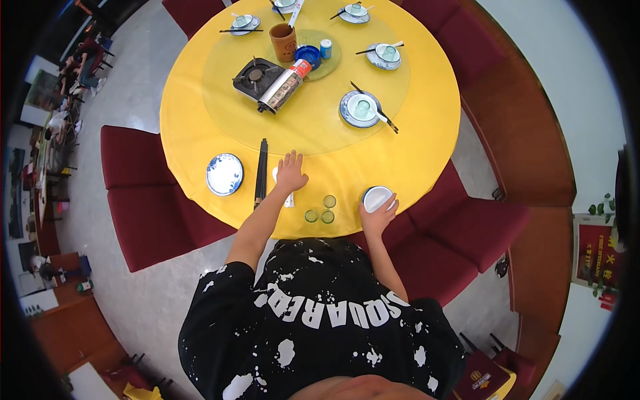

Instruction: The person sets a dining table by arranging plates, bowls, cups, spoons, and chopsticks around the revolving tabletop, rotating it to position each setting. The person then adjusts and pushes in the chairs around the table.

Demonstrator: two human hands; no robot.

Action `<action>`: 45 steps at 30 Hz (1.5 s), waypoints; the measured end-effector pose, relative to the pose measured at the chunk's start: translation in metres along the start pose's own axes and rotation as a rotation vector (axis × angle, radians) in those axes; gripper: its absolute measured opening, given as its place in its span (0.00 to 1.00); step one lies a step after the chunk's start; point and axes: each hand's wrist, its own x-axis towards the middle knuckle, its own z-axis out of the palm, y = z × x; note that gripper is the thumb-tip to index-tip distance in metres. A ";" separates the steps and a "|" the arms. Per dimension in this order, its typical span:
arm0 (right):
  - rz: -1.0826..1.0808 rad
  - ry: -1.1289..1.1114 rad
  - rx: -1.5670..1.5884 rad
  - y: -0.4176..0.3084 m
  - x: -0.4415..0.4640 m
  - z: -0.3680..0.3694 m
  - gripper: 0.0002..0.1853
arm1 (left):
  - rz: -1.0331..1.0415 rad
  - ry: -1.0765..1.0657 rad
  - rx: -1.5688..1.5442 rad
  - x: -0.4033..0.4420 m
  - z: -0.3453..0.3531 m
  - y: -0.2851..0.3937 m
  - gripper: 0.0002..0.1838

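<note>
My right hand (379,217) grips the side of a white bowl (378,198) with a blue outer edge, near the table's front edge. It may be a stack; I cannot tell. My left hand (291,173) lies palm down with fingers stretched out over white spoons (289,201), largely covering them. Left of that hand is a bundle of dark chopsticks (261,175). Between my hands stand three small green glasses, one of them a bit farther back (330,201). Farther left rests a blue-and-white plate (225,175), perhaps several stacked.
On the yellow-covered table (183,127) is a glass turntable (223,100). It bears a portable gas stove (257,77), a gas can (301,69), a brown holder (283,44), a blue ashtray (307,55) and several place settings, one (360,109) nearby. Dark red chairs (143,200) stand around.
</note>
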 end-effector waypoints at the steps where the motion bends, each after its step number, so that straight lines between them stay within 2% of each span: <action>1: -0.007 -0.001 0.007 0.000 0.003 -0.002 0.62 | 0.001 0.014 -0.019 0.002 0.002 0.007 0.45; 8: 0.050 -0.056 0.062 0.001 0.001 -0.006 0.63 | 0.024 0.011 -0.119 0.014 0.013 0.037 0.41; 14: 0.104 -0.115 0.063 -0.008 -0.001 0.000 0.64 | 0.064 -0.074 -0.222 0.018 0.034 0.030 0.39; 17: 0.084 -0.100 0.045 -0.004 -0.006 0.013 0.64 | 0.152 0.071 -0.053 0.008 0.040 0.023 0.37; 20: 0.080 -0.083 0.041 -0.003 -0.004 0.012 0.65 | 0.178 0.211 -0.272 -0.016 0.026 0.017 0.35; 24: 0.100 -0.088 0.005 -0.007 -0.009 0.019 0.66 | 0.052 0.318 -0.520 -0.064 0.008 -0.023 0.32; 29: 0.051 -0.047 0.000 -0.010 -0.006 0.007 0.67 | -0.135 0.520 -0.619 -0.125 -0.018 -0.064 0.22; 33: 0.158 -0.110 -0.054 -0.016 -0.011 0.024 0.70 | -0.330 0.720 -0.686 -0.153 -0.007 -0.132 0.19; 36: 0.200 -0.067 -0.108 -0.043 -0.016 0.013 0.64 | -0.495 0.795 -0.764 -0.163 -0.020 -0.174 0.20; 37: 0.145 -0.023 -0.114 -0.050 -0.015 0.011 0.62 | -0.540 0.790 -0.793 -0.164 -0.024 -0.189 0.21; 40: -0.125 0.069 0.041 -0.086 -0.025 0.037 0.39 | -0.625 0.728 -0.828 -0.162 -0.028 -0.240 0.27; 43: -0.190 -0.253 0.464 -0.158 -0.046 0.083 0.27 | -0.629 0.659 -0.857 -0.143 -0.017 -0.292 0.33; 45: -0.200 -0.515 0.621 -0.213 -0.076 0.133 0.24 | -0.582 0.625 -0.861 -0.126 0.002 -0.329 0.36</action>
